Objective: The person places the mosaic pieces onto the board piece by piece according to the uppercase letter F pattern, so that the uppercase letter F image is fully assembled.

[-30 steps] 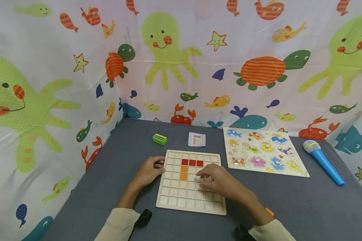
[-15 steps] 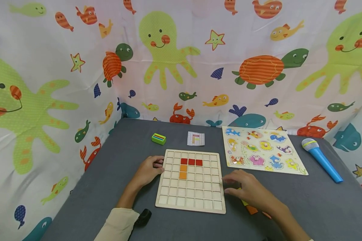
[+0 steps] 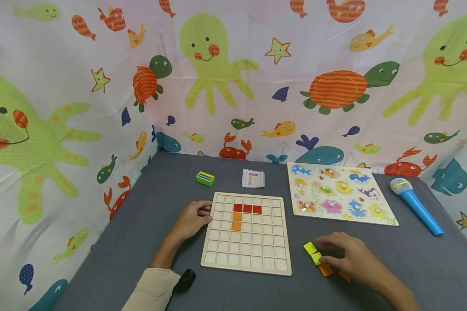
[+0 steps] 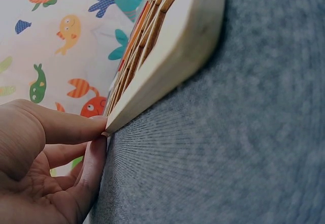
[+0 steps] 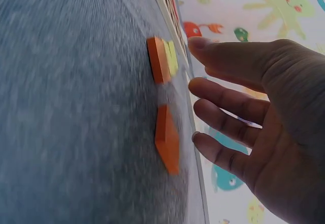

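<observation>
A wooden grid board (image 3: 247, 252) lies on the dark table, with a row of red tiles (image 3: 247, 208) and two orange tiles (image 3: 236, 220) set in its squares. At its left edge my left hand (image 3: 190, 220) pinches the rim between thumb and fingers, as the left wrist view shows. To the right of the board, my right hand (image 3: 348, 255) hovers over loose tiles, its fingers spread and relaxed. Two yellow tiles (image 3: 310, 248) lie by its fingertips. Two loose orange tiles (image 5: 167, 140) lie on the cloth below the palm, apart from each other.
Behind the board are a small green block with coloured stripes (image 3: 205, 179) and a white pattern card (image 3: 253, 178). A sea-animal peg puzzle (image 3: 342, 194) and a blue toy microphone (image 3: 417, 207) lie at the right. A printed curtain (image 3: 233, 86) surrounds the table.
My right hand has moved from over the board rightward and nearer to the loose tiles, which have come into view. My left hand has stayed at the board's edge.
</observation>
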`<state>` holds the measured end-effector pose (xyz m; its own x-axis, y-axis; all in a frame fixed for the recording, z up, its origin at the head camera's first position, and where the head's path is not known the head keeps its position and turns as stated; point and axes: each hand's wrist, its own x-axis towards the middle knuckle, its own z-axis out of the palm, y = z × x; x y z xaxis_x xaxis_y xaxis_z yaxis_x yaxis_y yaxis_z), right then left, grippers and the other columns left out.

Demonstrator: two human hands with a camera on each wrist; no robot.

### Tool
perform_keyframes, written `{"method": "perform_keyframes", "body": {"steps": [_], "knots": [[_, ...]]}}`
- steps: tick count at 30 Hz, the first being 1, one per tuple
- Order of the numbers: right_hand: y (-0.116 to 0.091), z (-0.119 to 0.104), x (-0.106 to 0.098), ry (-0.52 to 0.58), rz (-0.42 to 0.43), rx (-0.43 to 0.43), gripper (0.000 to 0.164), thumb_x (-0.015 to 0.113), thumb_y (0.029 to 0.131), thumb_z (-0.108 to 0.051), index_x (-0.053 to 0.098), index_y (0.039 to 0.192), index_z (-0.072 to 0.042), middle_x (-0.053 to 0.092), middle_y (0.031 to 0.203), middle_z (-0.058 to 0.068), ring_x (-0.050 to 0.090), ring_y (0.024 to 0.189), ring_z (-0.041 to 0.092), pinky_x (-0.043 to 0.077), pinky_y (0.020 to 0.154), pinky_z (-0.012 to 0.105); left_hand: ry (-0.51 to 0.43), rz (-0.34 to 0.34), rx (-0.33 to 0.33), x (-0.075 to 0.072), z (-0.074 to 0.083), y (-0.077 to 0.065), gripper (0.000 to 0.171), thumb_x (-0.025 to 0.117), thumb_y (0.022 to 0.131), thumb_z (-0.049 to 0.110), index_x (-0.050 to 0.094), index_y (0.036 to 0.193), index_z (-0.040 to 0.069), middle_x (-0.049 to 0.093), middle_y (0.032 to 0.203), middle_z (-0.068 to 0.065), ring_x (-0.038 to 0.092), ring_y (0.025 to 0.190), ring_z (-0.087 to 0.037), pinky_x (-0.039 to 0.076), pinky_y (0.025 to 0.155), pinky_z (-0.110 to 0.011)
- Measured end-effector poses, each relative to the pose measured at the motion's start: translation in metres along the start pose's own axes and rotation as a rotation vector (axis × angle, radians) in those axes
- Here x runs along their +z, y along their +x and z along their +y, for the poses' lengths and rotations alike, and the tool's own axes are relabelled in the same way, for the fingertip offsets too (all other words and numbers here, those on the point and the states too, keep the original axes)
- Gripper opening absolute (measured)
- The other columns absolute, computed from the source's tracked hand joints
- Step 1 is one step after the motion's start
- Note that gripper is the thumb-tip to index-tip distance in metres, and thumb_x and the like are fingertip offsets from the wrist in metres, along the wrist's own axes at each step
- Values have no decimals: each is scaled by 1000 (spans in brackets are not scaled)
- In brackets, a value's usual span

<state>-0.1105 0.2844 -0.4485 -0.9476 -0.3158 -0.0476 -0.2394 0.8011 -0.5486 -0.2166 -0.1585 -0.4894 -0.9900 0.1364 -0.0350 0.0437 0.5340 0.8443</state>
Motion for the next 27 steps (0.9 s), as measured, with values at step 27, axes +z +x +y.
{"method": "perform_keyframes", "body": {"steps": [27], "knots": [[-23,43,-22,88,-215,168,54,90,84,-30,71,131,-11,67,112,0,58,95,10,51,75,21,-6,-11,5,-1,1,-1,48,74,97,4,64,144,3,64,127,-12,67,114,-25,56,99,-46]]}}
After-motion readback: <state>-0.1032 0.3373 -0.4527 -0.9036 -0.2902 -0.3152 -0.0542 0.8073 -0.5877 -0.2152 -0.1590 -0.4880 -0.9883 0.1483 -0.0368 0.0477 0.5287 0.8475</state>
